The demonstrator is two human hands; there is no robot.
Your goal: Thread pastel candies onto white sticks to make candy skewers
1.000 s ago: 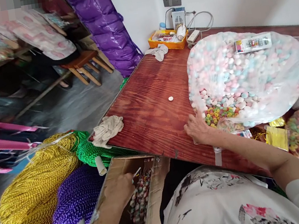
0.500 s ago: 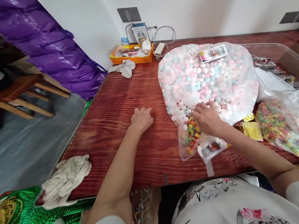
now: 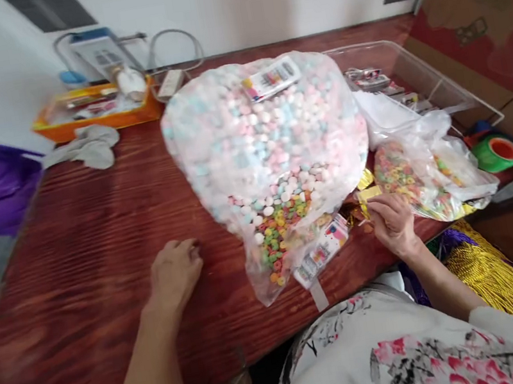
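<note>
My left hand point(image 3: 176, 275) rests on the red-brown table, its fingers loosely bent and slightly apart, with nothing seen in them. My right hand point(image 3: 393, 221) is at a small gold packet point(image 3: 370, 193), fingertips drawn together over its near edge; what they pinch is hidden. Left of that hand lie shiny gold strips point(image 3: 353, 212). A large clear bag of pastel candy balls point(image 3: 271, 131) fills the middle of the table. In front of it, a clear bag portion shows colourful ring-shaped pieces point(image 3: 276, 241). Beside these lies a printed white packet point(image 3: 322, 252).
Another bag of colourful rings point(image 3: 411, 184) lies to the right, before a clear plastic bin point(image 3: 443, 81). Green tape point(image 3: 498, 152) and a cardboard box point(image 3: 492, 18) stand farther right. An orange tray point(image 3: 94, 119) and grey cloth point(image 3: 88, 147) are at back left.
My right hand has left the candy bag and moved right to the gold packet. My left hand stays on the table, fingers bent. The view has turned right and come closer.
</note>
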